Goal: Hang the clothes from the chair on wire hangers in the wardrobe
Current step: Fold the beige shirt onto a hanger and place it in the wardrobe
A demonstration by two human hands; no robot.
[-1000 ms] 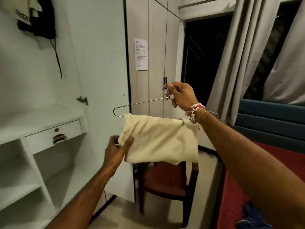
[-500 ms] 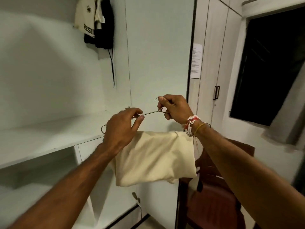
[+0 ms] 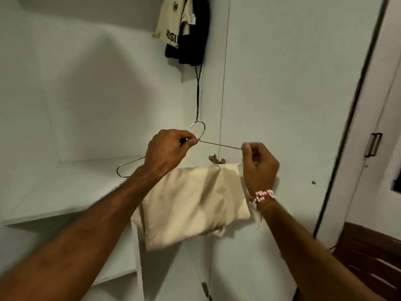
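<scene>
A folded cream cloth (image 3: 193,203) hangs over the bottom bar of a wire hanger (image 3: 219,145) held in front of the open wardrobe. My left hand (image 3: 168,151) pinches the hanger at the base of its hook, which points up. My right hand (image 3: 259,167) pinches the sloping right wire of the hanger, just above the cloth. The hanger's left loop sticks out beyond my left wrist. High in the wardrobe, a cream garment (image 3: 171,22) and a black garment (image 3: 193,33) hang side by side.
A white wardrobe shelf (image 3: 54,192) runs below my left arm, with more compartments under it. The open wardrobe door (image 3: 293,94) stands behind the hanger. A dark wooden chair (image 3: 368,257) shows at the lower right. A closed cupboard door with a handle (image 3: 373,144) is at far right.
My left hand has shifted along the wire to the base of the hook, and my right hand has moved from the hook to the right wire. The view has tilted up toward the hanging garments.
</scene>
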